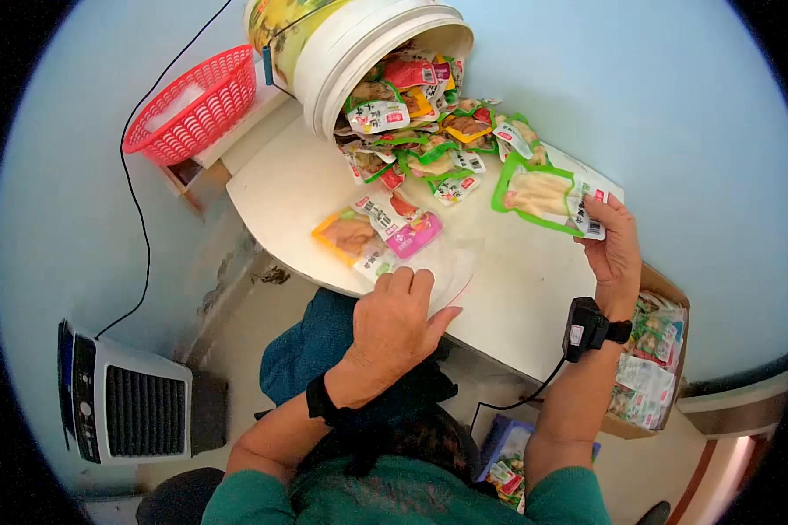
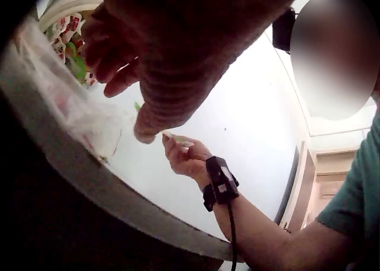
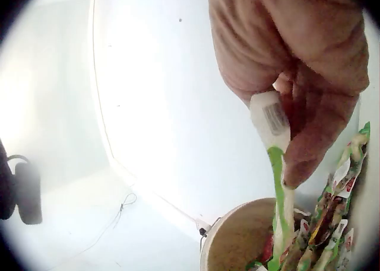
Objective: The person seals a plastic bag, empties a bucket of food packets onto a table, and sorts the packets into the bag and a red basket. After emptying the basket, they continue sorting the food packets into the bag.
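Note:
My right hand [image 1: 617,241] pinches one end of a green-edged food packet [image 1: 538,192], raised over the right side of the white table. In the right wrist view this packet [image 3: 280,194] is seen edge-on, its white end between thumb and fingers. My left hand [image 1: 392,319] is at the table's front edge, over a clear plastic bag [image 1: 460,271]. An orange packet [image 1: 346,234] and a purple-and-white packet [image 1: 416,232] lie at the bag. In the left wrist view, the thumb stands apart from loosely bent fingers, and the bag [image 2: 77,117] hangs over the edge beside them.
A white bucket [image 1: 320,79] lies on its side at the back, with many food packets [image 1: 438,157] spilling onto the table [image 1: 517,289]. Left of it is a red basket [image 1: 193,109]. A cardboard box [image 1: 648,424] of packets stands at lower right, an air cooler [image 1: 140,407] at left.

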